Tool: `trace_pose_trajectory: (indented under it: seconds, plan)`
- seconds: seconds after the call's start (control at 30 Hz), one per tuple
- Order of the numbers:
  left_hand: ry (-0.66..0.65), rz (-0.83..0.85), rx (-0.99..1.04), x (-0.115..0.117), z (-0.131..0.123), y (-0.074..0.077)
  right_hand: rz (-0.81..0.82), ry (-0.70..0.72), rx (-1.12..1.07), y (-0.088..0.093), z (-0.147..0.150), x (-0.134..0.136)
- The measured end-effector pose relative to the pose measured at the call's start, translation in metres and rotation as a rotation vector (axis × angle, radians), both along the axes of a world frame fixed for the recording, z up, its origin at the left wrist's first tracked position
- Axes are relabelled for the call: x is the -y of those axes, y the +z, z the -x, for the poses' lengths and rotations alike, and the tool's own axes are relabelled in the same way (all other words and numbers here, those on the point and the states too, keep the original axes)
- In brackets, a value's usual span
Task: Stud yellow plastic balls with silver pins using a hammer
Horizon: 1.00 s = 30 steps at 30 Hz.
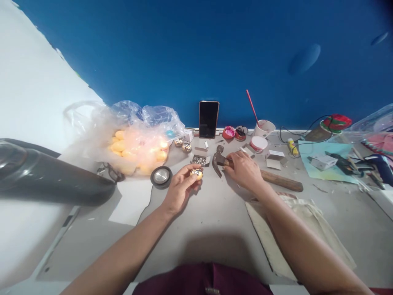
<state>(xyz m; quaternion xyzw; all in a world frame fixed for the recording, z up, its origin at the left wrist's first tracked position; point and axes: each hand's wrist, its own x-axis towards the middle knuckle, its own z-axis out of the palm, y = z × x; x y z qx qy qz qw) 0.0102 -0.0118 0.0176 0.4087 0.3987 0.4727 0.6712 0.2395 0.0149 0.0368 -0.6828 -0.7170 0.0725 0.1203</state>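
Note:
My left hand (179, 189) pinches a small yellow ball studded with shiny pins (196, 173) against the grey table (215, 217). My right hand (244, 169) grips a claw hammer (218, 157) close to its head; the wooden handle (281, 180) runs out to the right along the table. A small open box of shiny pins (199, 159) lies just beyond the ball. Two finished studded balls (183, 145) sit further back.
A clear plastic bag of yellow balls (135, 143) lies at the left, with a tape roll (161, 176) beside it. A phone (208, 119) leans on the blue wall. Cups, small boxes, cables and tools crowd the right. A cloth (294, 229) lies under my right forearm.

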Motion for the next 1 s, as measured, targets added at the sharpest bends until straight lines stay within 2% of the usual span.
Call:
trace_pose_trajectory:
  seconds: [0.2, 0.37, 0.5, 0.63, 0.7, 0.77, 0.9, 1.0]
  plan:
    - [0.039, 0.044, -0.033, -0.003, 0.0, -0.007, 0.114, -0.004, 0.195, -0.006, -0.005, -0.006]
    - [0.07, 0.002, -0.015, -0.011, 0.005, -0.012, 0.049, 0.021, 0.286, -0.012, 0.001, -0.003]
    - [0.103, -0.062, -0.13, -0.014, 0.007, -0.012, 0.018, -0.032, 0.191, 0.0, 0.01, 0.004]
    - [0.145, -0.024, -0.187, -0.013, 0.003, -0.012, -0.026, -0.119, 0.108, 0.023, 0.014, 0.016]
    - [0.136, -0.014, -0.176, -0.012, 0.001, -0.012, -0.105, -0.092, 0.092, 0.029, 0.016, 0.024]
    - [0.131, -0.035, -0.165, -0.011, -0.001, -0.013, -0.169, -0.006, 0.048, 0.031, 0.02, 0.031]
    - [0.142, -0.06, -0.176, -0.012, -0.001, -0.016, -0.15, 0.16, -0.009, 0.025, 0.03, 0.04]
    - [0.147, -0.057, -0.168, -0.013, -0.001, -0.018, -0.169, 0.151, 0.002, 0.024, 0.032, 0.041]
